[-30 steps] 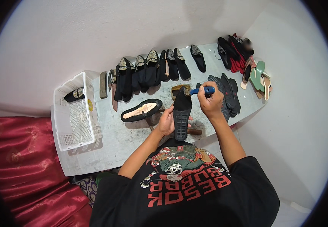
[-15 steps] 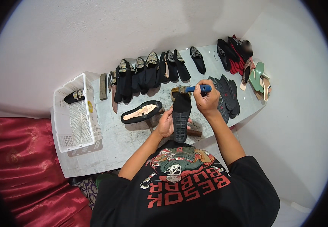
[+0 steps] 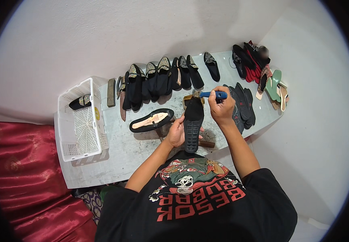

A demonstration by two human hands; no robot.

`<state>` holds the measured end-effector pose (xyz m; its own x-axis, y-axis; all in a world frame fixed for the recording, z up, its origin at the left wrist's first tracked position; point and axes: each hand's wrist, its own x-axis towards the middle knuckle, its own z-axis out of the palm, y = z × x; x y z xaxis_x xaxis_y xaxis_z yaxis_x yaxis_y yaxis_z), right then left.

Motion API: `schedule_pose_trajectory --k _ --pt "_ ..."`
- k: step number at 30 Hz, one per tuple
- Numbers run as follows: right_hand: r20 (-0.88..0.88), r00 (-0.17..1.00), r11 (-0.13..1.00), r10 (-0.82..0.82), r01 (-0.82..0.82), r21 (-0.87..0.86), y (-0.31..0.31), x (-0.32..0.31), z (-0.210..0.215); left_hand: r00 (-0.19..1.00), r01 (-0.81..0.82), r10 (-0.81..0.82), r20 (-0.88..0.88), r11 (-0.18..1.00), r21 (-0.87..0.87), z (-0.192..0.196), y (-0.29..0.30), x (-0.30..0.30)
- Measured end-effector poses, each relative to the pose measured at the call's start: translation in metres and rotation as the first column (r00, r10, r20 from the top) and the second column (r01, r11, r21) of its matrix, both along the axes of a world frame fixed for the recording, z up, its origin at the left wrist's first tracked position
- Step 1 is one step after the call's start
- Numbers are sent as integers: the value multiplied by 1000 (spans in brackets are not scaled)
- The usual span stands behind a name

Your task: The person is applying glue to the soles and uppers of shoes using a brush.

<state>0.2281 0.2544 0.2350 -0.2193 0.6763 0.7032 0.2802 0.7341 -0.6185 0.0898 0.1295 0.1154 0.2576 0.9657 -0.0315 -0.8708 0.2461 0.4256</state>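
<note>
Between both hands [image 3: 177,132], black sole [image 3: 193,124].

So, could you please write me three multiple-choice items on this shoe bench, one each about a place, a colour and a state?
1. Where does the white basket stand?
A. at the table's left end
B. at its right end
C. on the floor

2. What colour is the handle of the tool in the right hand?
A. red
B. blue
C. yellow

3. How is the black sole at the left hand turned?
A. tread side up
B. tread side down
C. folded in half

Answers: 1 A, it sits left of the shoe row; 2 B, the grip shows blue above the fist; 3 A, its ribbed tread faces the camera.
</note>
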Motion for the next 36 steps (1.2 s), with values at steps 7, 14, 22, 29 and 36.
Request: schedule_pose_trajectory --k 7,14,22,29,36 --pt "44 989 989 145 -144 -19 -19 3 1 999 -36 35 -7 996 -84 2 2 -6" --pt "30 999 999 33 -32 -27 -1 -5 7 996 -83 82 17 996 17 8 4 0" --pt "49 993 975 103 -91 -204 -38 17 -8 984 -168 168 65 986 -2 11 8 -23" --pt "11 999 999 34 -34 6 -12 9 3 990 -122 119 69 992 36 11 11 -17" --pt "78 997 999 27 -24 -39 -31 24 1 991 -126 126 47 992 -5 17 8 -20"
